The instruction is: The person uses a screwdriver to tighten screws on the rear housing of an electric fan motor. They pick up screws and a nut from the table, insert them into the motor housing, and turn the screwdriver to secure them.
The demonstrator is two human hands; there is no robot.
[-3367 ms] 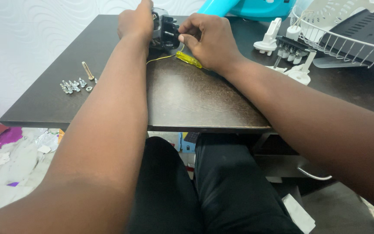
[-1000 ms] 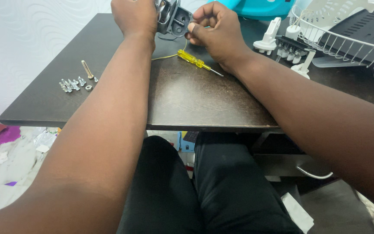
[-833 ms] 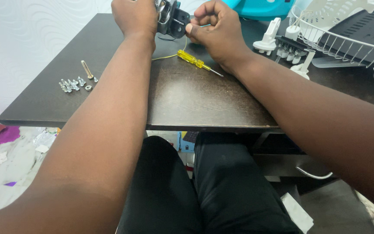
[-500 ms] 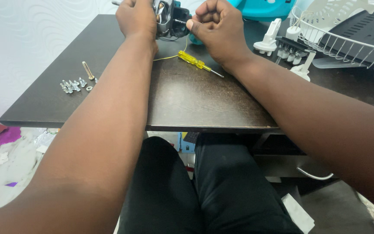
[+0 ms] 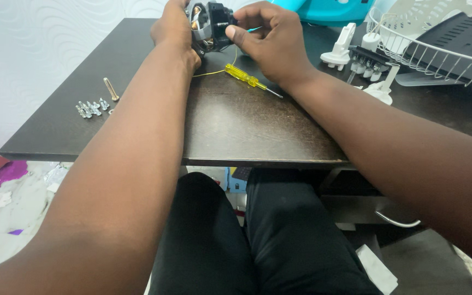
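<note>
Both hands grip a small black motor above the far edge of the dark table: left hand wraps it, right hand pinches its side. Yellow screwdriver lies just below; screws sit well left.

Dark brown wooden surface pushed up against a white wall with a wavy embossed pattern at 10 o'clock, pale tiled floor down at 8 o'clock littered with scraps of purple and red foil, even daylight all over.
</note>
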